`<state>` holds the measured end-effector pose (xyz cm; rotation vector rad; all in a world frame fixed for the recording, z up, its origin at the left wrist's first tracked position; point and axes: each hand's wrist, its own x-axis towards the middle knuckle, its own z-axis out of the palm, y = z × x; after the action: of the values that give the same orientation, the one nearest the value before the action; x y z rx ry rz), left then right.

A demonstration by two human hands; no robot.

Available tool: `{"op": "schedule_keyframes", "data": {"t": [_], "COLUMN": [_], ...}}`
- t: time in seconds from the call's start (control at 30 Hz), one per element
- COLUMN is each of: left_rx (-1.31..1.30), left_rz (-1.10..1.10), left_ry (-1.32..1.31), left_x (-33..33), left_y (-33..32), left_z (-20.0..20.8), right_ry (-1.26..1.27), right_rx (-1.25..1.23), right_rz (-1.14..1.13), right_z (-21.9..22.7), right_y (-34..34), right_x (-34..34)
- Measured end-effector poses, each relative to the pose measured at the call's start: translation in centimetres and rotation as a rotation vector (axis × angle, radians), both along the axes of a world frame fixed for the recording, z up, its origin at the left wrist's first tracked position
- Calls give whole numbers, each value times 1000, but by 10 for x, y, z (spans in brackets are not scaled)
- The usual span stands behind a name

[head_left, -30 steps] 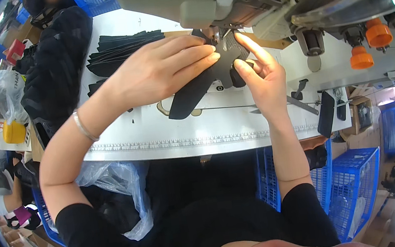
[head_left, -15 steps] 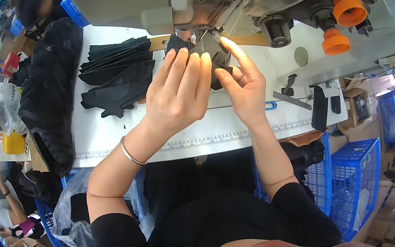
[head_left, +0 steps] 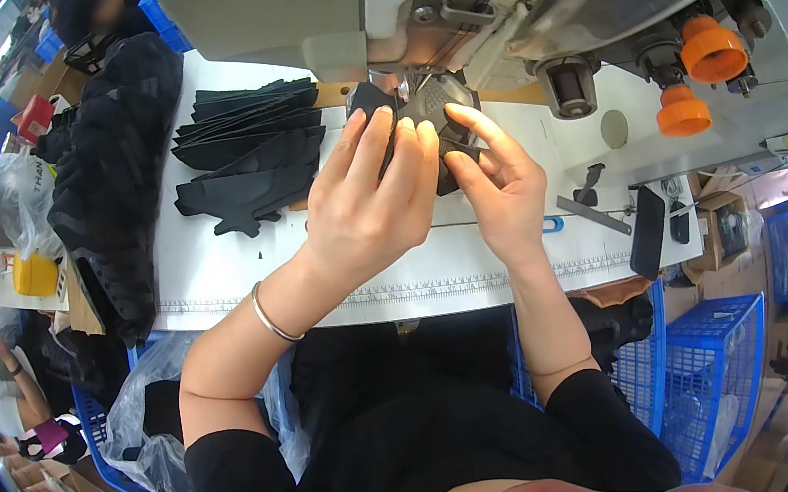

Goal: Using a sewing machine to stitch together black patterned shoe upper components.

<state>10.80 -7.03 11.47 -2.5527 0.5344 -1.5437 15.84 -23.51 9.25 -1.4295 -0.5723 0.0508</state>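
A black cut fabric piece [head_left: 367,99] lies at the foot of a sewing machine [head_left: 425,35], partly covered by my fingers. My left hand [head_left: 372,194] rests over it from the near side, fingers stretched out and slightly bent, thumb hidden. On the right, my right hand [head_left: 508,195] pinches the near right edge of the black piece between thumb and fingers, with the index finger reaching toward the machine's metal plate [head_left: 438,96]. A fanned stack of black cut pieces [head_left: 250,155] lies left of my hands on the white table [head_left: 245,257].
A measuring tape [head_left: 401,293] runs along the table's near edge. To the right lie a metal strip [head_left: 595,215] and a black oblong object [head_left: 649,230]. Orange cups [head_left: 714,50] hang beneath the machine. A dark bundle [head_left: 118,184] stands left; a blue crate [head_left: 714,372] sits lower right.
The whole view has shifted slightly, so the machine and table appear further right and lower. My left fingers are a little more bent; my right hand keeps its pinch.
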Motion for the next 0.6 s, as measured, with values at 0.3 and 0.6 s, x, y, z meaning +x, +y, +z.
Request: {"op": "schedule_keyframes", "data": {"t": [0.3, 0.6], "left_rx": [-4, -36], "left_rz": [-9, 0], "left_ry": [-21, -7], "left_x": [1, 3], "left_y": [-1, -6], "left_z": [-5, -6], "right_ry": [-138, -127], "right_rx": [-131, -280], "right_rz": [-49, -8], "right_z": [4, 20], "right_y": [-2, -13], "right_x": [4, 9]}}
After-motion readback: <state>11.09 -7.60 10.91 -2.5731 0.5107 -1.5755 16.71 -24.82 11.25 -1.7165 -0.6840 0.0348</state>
